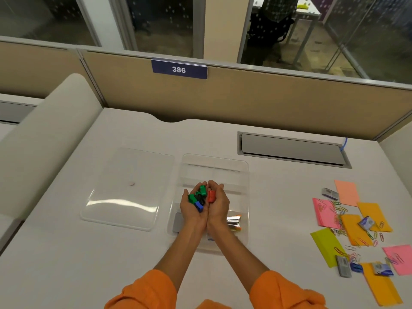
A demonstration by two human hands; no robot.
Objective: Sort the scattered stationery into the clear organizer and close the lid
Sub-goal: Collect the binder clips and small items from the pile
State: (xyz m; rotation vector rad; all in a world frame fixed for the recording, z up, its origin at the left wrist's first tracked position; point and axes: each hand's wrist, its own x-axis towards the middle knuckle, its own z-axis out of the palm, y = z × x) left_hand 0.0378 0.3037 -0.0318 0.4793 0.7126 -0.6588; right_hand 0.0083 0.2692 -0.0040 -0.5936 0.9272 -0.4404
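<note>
My left hand (191, 211) and my right hand (219, 208) are cupped together, palms up, above the clear organizer (244, 175). They hold a small heap of coloured binder clips (199, 197): green, blue, black and a red one. Under my wrists, in the organizer's near compartments, lie a grey block (178, 221) and silver staple strips (234, 220). The organizer's clear lid (127, 188) lies flat on the desk to its left. Sticky notes (354, 224) in pink, orange and yellow, and loose paper clips (341, 210), are scattered at the right.
Small staple boxes (330, 194) and a grey box (343, 265) lie among the notes. A metal cable hatch (292, 149) sits in the desk behind the organizer. A beige partition with a plate marked 386 (179, 69) closes off the back.
</note>
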